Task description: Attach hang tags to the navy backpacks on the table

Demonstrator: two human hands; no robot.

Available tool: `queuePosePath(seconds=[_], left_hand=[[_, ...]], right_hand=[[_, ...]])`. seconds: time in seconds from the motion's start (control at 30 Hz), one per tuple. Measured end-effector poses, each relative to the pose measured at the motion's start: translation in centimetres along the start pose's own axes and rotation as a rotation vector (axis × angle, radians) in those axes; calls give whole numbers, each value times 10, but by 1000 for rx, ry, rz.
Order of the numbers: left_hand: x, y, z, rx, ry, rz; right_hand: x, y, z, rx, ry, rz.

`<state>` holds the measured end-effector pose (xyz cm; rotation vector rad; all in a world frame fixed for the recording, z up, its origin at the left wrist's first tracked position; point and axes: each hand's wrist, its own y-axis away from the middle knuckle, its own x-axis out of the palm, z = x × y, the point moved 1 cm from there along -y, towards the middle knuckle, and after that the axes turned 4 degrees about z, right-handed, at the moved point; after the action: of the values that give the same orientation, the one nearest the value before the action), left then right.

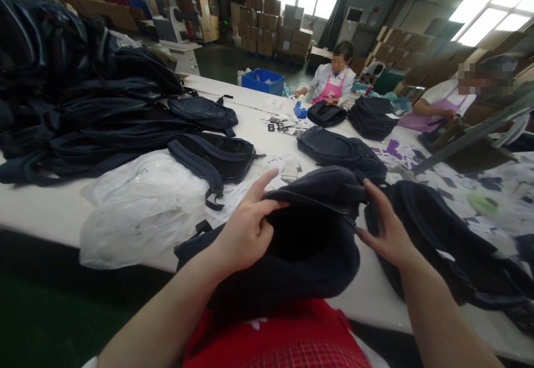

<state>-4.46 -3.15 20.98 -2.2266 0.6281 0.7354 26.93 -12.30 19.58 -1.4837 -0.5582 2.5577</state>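
A dark navy backpack (292,279) stands at the near table edge against my red apron, its mouth gaping toward me and its inside in deep shadow. My left hand (246,232) grips the rim of that mouth on the left, index finger stretched out along the edge. On the right, my right hand (387,226) pinches the backpack's upper side between thumb and fingers. Left of it lies a heap of clear plastic bags (137,212). Just beyond, another navy backpack (217,159) rests with its straps upward.
A tall pile of navy backpacks (83,101) fills the left side of the table. More backpacks (450,234) lie to the right. Paper tags (287,124) and a blue crate (262,81) are farther back. Two people in pink and purple aprons work across the table.
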Motion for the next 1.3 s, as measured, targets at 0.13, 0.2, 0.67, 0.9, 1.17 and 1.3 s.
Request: queuePosePath(seconds=[0.13, 0.2, 0.67, 0.9, 1.17, 1.3], left_hand=[[-7, -6, -5, 29, 12, -62], [9, -7, 16, -25, 58, -55], [28, 11, 7, -177, -340, -350], [32, -3, 10, -307, -426, -61], [20, 0, 13, -251, -463, -21], [14, -3, 19, -295, -438, -98]], right_hand=[[-35, -12, 24, -84, 3, -220], [-37, -20, 21, -93, 104, -221], [47, -82, 25, 63, 76, -24], [57, -85, 45, -85, 139, -76], [59, -73, 56, -181, 188, 210], [61, -71, 62, -167, 224, 239]])
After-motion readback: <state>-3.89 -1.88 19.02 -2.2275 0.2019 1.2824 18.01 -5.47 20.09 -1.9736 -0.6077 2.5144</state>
